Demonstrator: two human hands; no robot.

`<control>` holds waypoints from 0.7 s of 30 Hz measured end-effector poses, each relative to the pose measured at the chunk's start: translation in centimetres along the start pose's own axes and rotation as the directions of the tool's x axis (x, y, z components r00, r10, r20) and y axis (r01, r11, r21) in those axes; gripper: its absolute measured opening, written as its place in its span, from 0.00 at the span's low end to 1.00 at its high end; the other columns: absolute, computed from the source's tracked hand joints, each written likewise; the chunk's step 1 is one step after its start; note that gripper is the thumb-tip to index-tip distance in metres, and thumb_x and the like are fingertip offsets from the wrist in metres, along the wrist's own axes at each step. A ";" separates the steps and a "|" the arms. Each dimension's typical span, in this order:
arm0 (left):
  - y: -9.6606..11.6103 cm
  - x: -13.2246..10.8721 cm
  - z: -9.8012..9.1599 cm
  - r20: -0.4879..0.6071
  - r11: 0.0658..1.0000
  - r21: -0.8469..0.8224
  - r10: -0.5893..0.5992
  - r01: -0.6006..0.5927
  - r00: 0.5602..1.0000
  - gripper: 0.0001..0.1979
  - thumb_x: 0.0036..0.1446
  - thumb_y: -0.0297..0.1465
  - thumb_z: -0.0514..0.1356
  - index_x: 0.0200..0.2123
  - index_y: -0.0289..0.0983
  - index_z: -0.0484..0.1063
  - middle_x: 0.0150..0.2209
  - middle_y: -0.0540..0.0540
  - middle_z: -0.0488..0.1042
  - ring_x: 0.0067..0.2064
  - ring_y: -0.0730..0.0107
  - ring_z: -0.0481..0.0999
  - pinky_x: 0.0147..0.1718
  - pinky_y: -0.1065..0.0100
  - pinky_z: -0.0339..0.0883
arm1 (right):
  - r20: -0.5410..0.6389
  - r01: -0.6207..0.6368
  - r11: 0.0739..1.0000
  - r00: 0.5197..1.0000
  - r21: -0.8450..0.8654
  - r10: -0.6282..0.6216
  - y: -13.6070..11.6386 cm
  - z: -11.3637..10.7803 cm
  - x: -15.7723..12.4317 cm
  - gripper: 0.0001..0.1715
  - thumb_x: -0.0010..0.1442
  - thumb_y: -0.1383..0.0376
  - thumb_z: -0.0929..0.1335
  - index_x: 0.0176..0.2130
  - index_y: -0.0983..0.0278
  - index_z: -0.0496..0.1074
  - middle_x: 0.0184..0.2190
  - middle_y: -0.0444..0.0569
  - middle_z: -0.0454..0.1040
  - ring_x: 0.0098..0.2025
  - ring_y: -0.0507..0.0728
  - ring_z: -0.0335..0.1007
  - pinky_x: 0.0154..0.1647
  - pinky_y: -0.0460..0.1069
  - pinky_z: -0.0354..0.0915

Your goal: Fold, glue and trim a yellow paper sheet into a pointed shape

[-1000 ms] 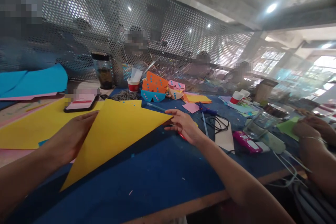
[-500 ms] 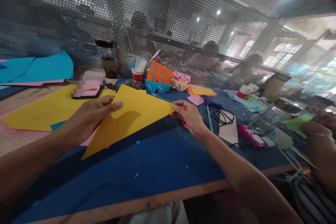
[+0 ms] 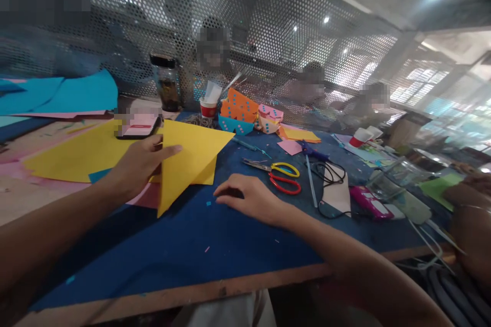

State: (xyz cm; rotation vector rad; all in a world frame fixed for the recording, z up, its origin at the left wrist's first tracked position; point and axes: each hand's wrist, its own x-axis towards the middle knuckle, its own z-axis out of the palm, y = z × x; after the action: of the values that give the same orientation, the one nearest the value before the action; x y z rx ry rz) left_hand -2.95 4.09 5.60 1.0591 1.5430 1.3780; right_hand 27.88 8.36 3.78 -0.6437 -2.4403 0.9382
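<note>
My left hand (image 3: 140,166) is closed on a yellow sheet of paper (image 3: 187,150), thumb on its near face and fingers behind it. The sheet is held up above the table, its pointed corner facing right. My right hand (image 3: 245,196) hovers just right of the sheet, apart from it, with fingers curved, thumb and fingers parted and nothing between them. Beyond that hand lies a pair of scissors (image 3: 274,171) with one yellow and one red handle loop, blades toward the left.
More yellow paper (image 3: 84,156) and a phone (image 3: 140,127) lie at left. Orange and blue paper cutouts (image 3: 238,110), a paper cup (image 3: 209,107) and a jar (image 3: 169,84) stand behind. A blue glue gun (image 3: 314,150) and magenta device (image 3: 370,202) lie right, near another person's hand (image 3: 468,191).
My right hand has let go of the sheet's right corner and moved down and left. The sheet has swung in my left hand, and the scissors now show fully.
</note>
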 end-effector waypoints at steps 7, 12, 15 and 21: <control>-0.9 0.5 0.5 0.013 0.989 0.087 0.118 -0.119 0.993 0.42 0.52 0.52 0.84 0.64 0.39 0.80 0.59 0.35 0.93 0.61 0.37 0.91 0.58 0.42 0.88 | 0.077 0.079 0.958 0.995 -0.276 -0.060 -1.3 1.6 0.9 0.04 0.80 0.62 0.82 0.50 0.60 0.89 0.47 0.49 0.87 0.51 0.58 0.85 0.52 0.50 0.73; -1.7 1.1 0.5 -0.004 0.958 0.148 0.248 -0.245 0.969 0.47 0.54 0.49 0.80 0.71 0.36 0.74 0.74 0.27 0.84 0.72 0.34 0.85 0.74 0.34 0.78 | 0.057 0.089 0.946 0.996 -0.313 -0.075 -1.1 2.0 0.7 0.04 0.81 0.68 0.80 0.48 0.60 0.87 0.46 0.49 0.86 0.49 0.57 0.82 0.51 0.50 0.73; -2.0 1.2 0.4 -0.006 0.929 0.200 0.319 -0.312 0.948 0.46 0.57 0.46 0.78 0.74 0.36 0.72 0.75 0.27 0.81 0.72 0.34 0.84 0.74 0.33 0.78 | 0.064 0.090 0.946 0.995 -0.310 -0.073 -1.1 2.0 0.5 0.05 0.81 0.69 0.79 0.48 0.60 0.86 0.46 0.49 0.86 0.49 0.58 0.82 0.52 0.50 0.73; -2.4 0.8 0.6 0.008 0.853 0.293 0.450 -0.432 0.893 0.44 0.66 0.46 0.72 0.80 0.40 0.68 0.80 0.29 0.75 0.77 0.35 0.81 0.74 0.36 0.80 | 0.075 0.086 0.955 0.995 -0.282 -0.067 -1.1 1.8 0.3 0.03 0.82 0.64 0.80 0.50 0.60 0.86 0.49 0.50 0.86 0.53 0.59 0.83 0.56 0.52 0.75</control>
State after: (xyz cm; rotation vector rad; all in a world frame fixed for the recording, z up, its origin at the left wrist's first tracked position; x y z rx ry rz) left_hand -2.83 4.87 3.18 1.6486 1.6445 1.5237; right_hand 26.36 6.91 3.49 -0.6172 -2.6645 0.5887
